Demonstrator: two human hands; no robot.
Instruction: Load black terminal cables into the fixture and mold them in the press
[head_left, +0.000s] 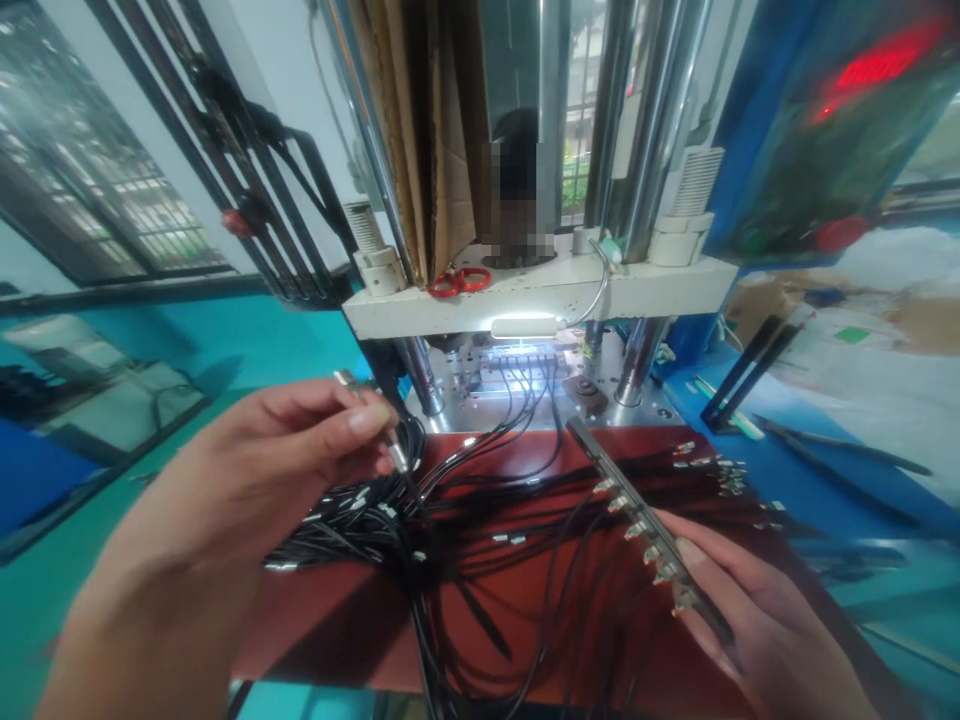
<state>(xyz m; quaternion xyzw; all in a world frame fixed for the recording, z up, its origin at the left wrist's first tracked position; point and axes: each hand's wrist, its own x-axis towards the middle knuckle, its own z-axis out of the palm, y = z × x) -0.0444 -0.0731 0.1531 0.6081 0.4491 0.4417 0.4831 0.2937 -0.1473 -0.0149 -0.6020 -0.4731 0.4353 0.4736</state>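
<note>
My left hand (pixel 247 480) pinches a slim silvery metal piece (pixel 397 450) between thumb and fingers. Its ends stick out above and below the fingertips, and the middle is hidden. On the right, my right hand (pixel 757 610) grips the lower end of a long dark bar (pixel 592 447). Several small metal connectors (pixel 637 530) sit in a row along the bar's left edge. Beneath both hands, a bundle of black cables (pixel 352 525) with small metal tips lies across a reddish-brown mat (pixel 480 670).
Ahead stands a press with a white plate (pixel 652 290) above a lit metal bed (pixel 480 400), where several cable ends sit. Red-handled scissors (pixel 459 282) lie on the plate. On the blue surface to the right are dark pliers-like tools (pixel 847 450). A control panel (pixel 840 130) rises upper right.
</note>
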